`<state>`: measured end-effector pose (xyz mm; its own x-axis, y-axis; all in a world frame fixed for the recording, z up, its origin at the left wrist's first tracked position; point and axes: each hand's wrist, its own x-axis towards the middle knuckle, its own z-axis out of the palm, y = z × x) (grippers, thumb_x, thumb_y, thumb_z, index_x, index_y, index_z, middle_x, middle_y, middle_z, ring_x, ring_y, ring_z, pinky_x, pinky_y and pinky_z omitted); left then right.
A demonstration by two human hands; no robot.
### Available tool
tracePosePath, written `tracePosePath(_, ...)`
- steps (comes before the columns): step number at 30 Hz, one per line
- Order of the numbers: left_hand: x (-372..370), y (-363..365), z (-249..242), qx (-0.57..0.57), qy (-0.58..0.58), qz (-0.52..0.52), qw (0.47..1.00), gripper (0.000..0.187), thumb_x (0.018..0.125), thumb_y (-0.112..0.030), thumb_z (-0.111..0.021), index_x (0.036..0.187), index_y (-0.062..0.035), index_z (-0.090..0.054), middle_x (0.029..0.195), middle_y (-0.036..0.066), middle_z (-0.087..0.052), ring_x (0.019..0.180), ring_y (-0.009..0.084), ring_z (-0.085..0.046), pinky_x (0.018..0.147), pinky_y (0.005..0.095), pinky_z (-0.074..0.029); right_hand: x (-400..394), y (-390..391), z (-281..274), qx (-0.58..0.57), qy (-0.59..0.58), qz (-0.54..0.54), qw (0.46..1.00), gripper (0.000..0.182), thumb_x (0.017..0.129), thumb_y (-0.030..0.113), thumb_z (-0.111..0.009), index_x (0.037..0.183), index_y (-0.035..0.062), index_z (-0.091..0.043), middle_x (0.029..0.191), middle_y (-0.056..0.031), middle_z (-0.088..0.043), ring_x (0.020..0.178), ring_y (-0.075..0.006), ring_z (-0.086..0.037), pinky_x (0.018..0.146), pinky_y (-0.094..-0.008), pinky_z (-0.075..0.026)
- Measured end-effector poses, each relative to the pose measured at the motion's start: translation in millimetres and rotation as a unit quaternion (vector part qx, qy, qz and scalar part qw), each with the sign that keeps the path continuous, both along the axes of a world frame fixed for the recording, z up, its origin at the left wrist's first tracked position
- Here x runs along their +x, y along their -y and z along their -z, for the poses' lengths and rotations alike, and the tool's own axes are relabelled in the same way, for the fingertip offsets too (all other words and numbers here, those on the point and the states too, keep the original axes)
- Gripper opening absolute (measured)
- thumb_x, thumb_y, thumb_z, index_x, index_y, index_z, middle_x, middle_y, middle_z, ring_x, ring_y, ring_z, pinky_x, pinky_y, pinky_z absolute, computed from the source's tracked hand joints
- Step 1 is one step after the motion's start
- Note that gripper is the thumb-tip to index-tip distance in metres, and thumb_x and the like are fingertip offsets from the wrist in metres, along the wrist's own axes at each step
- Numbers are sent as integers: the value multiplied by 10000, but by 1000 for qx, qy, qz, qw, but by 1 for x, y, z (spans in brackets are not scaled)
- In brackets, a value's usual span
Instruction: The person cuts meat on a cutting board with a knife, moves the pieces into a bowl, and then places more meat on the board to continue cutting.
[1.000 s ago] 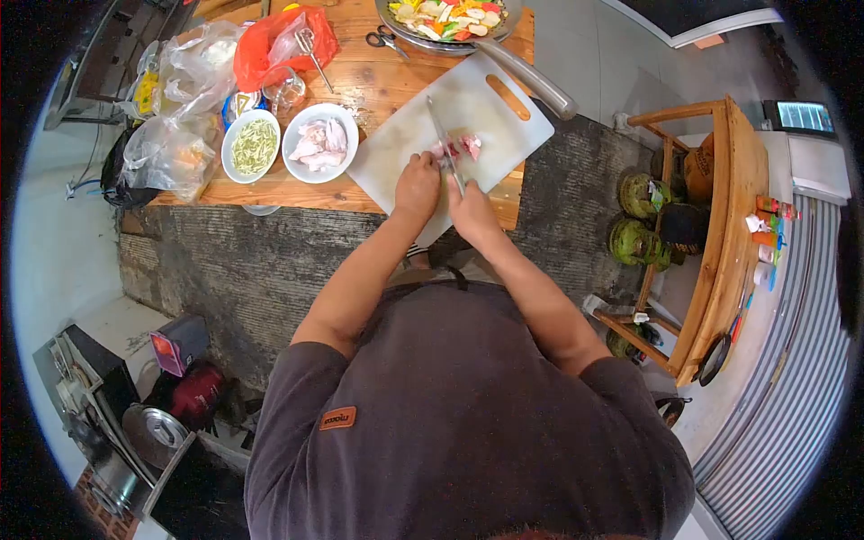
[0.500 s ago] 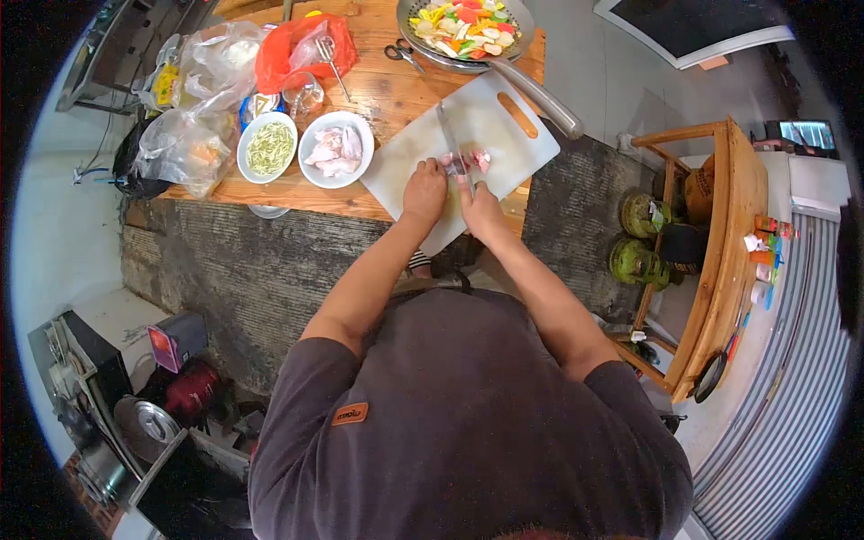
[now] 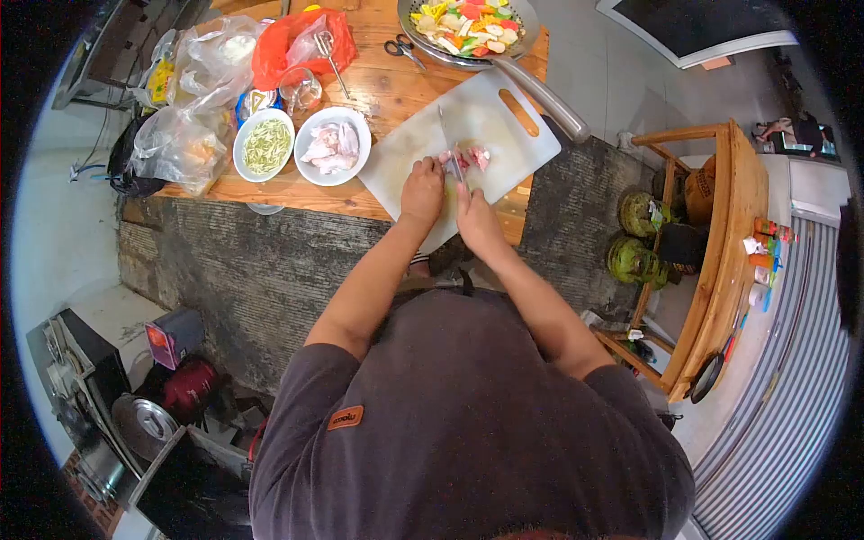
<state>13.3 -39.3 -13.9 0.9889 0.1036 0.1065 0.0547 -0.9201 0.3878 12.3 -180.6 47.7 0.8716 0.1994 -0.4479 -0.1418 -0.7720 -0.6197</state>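
Cut pieces separated at the knife; cutting judged partway.
My right fingers are closed around the handle of the knife (image 3: 445, 130), hand (image 3: 480, 220) low on the cutting board (image 3: 490, 112); my left hand (image 3: 423, 191) has its fingers bent and drawn together against the meat (image 3: 444, 157) left of the blade. Cannot tell whether they pinch it or only steady it. Small reddish pieces (image 3: 480, 160) lie right of the blade, so part of the portion appears divided. Board sits aslant at the near right corner of the surface (image 3: 387, 99), overhanging its near edge. White bowl (image 3: 333, 183) of pale raw meat stands near the near edge, just left of the board.
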Motion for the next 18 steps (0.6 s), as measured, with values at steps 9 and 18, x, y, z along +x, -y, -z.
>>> tracePosePath(9,-3,-2,7,17,23,11,1000,334,851,-65,-598,1160,56,-641,1037,144,-607,978,289,-605,820,352,-566,-15,3,-11,-7,-2,12,1000,635,1087,493,-348,1096,-111,-546,994,-448,-616,1004,-588,-605,906,-600,-465)
tracePosePath(18,0,-1,10,7,5,-10,1000,318,919,-90,-586,1225,-9,-610,1041,145,-597,988,317,-609,797,396,-576,-21,13,-1,-17,5,14,1000,615,1076,500,-381,1141,-88,-550,1040,-397,-646,1028,-562,-618,899,-586,-476)
